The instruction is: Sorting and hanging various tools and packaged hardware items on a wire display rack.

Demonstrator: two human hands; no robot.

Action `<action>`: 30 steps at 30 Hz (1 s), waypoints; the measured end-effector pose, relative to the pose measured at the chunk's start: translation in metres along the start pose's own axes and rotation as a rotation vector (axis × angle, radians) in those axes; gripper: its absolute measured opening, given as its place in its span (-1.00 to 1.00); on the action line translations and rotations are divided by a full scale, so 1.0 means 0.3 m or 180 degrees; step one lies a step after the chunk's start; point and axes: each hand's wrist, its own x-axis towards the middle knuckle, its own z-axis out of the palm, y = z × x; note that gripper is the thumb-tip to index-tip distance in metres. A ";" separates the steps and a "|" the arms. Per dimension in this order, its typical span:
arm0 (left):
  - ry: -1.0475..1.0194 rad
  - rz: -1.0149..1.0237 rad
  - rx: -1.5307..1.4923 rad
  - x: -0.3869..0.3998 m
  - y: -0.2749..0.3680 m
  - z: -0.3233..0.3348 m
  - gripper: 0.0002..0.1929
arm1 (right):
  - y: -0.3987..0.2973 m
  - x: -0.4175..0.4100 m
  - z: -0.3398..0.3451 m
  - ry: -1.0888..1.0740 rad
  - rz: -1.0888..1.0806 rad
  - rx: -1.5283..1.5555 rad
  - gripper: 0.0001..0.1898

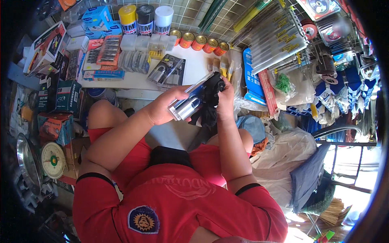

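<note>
My left hand grips a padlock in clear blister packaging, its silvery body towards me and the pack tilted up to the right. In my right hand is a bunched black cloth, pressed against the far end of the pack and hanging down below it. Just beyond my hands, two similar blister packs with padlocks lie overlapping on the white tabletop.
Spray paint cans and several small orange tins line the back. Plastic cases and boxed goods stand at left, above a dial scale. Paintbrushes and a blue package are at right.
</note>
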 end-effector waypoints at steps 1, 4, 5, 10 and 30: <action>0.0004 -0.0017 -0.0003 0.000 0.004 0.012 -0.47 | 0.007 -0.002 0.005 0.0013 0.0010 0.0006 -0.81; -0.0073 0.0082 0.0348 0.004 0.010 -0.001 -0.44 | 0.032 0.002 0.014 0.0135 0.0077 0.0137 -0.80; -0.0066 0.0079 0.0350 -0.002 0.011 -0.003 -0.44 | 0.043 0.004 -0.002 0.0137 0.0002 0.0094 -0.79; -0.0307 -0.0015 -0.0806 -0.017 0.033 0.004 -0.30 | -0.028 0.001 0.024 -0.0005 -0.0269 0.0462 -0.77; 0.0275 0.1563 0.1823 0.029 -0.004 0.045 -0.21 | 0.179 -0.151 0.235 0.0622 0.0352 0.1770 -0.78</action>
